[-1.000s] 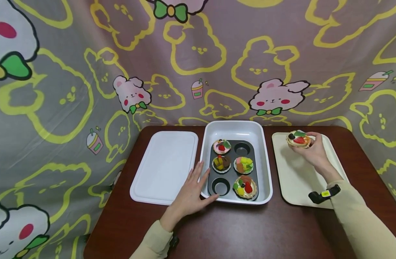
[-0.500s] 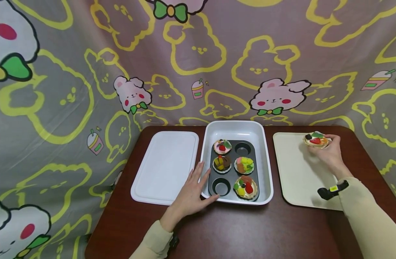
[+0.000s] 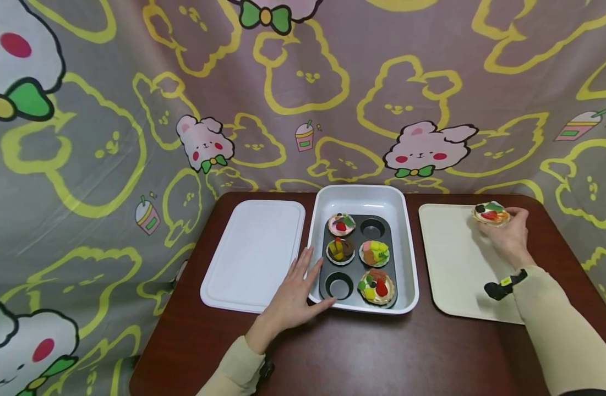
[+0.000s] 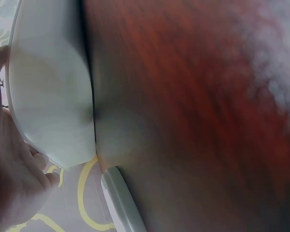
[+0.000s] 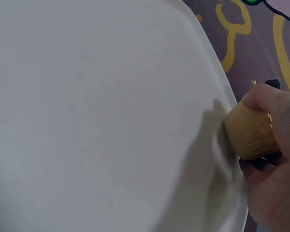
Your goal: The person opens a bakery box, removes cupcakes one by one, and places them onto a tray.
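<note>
My right hand (image 3: 512, 236) grips a small fruit tart (image 3: 491, 213) by its side, over the far end of the cream tray (image 3: 461, 275). In the right wrist view the tart's pale crust (image 5: 251, 133) is close to the tray's edge; whether it touches I cannot tell. My left hand (image 3: 293, 297) rests with spread fingers on the near left rim of the deep white pan (image 3: 409, 258). Inside that pan lies a dark muffin tin (image 3: 356, 240). It bears a pink tart (image 3: 341, 224), a brown tart (image 3: 340, 251), a yellow-topped tart (image 3: 374, 253) and a larger fruit tart (image 3: 377, 287).
A flat white lid or board (image 3: 255, 253) lies left of the pan. Two bare cups show in the tin, at far right and near left (image 3: 339, 286). The brown table (image 3: 352, 352) ends at a patterned curtain (image 3: 332, 82) behind and to the left.
My right hand has carried the fruit tart rightward over the cream tray, with only a slight shift in the last half second. The left hand has stayed on the pan's rim.
</note>
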`<state>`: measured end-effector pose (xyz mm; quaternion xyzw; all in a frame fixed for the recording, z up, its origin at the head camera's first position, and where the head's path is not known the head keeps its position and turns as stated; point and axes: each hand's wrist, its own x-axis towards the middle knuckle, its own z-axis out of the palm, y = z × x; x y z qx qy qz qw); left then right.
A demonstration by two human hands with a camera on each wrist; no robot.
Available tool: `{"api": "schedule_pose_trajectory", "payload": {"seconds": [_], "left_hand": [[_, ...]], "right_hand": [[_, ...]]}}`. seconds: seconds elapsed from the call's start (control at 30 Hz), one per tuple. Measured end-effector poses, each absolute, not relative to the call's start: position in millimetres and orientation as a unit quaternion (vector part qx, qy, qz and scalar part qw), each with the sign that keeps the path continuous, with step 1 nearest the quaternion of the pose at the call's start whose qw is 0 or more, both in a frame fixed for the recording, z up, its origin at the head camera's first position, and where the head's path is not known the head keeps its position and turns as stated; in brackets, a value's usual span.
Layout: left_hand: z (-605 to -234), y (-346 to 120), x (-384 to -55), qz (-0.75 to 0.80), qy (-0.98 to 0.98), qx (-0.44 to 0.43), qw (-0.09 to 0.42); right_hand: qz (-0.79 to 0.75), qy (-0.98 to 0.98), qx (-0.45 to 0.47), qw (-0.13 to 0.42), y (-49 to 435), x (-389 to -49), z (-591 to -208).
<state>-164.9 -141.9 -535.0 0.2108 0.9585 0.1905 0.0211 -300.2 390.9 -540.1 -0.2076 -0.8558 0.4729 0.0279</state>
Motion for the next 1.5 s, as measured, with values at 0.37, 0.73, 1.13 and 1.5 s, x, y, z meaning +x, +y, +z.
{"api": "schedule_pose_trajectory", "payload": {"seconds": [0.37,0.73,1.13,1.5], "left_hand": [[-535,-143,-165,0.191,0.957,0.216,0.019],[-539,-142,-165,0.190,0.958,0.213,0.017],[-537,-141,-165,0.189,0.958,0.217,0.011],[-536,-143,-164,0.194,0.956,0.218,0.010]], "right_hand": [[0.470,-0.847,-0.245,0.031,394,-300,-548],[0.424,-0.877,-0.207,0.088,394,-297,-558],[0.324,-0.935,-0.135,0.053,398,-288,-558],[0.192,-0.975,-0.091,0.070,398,-277,-555]]}}
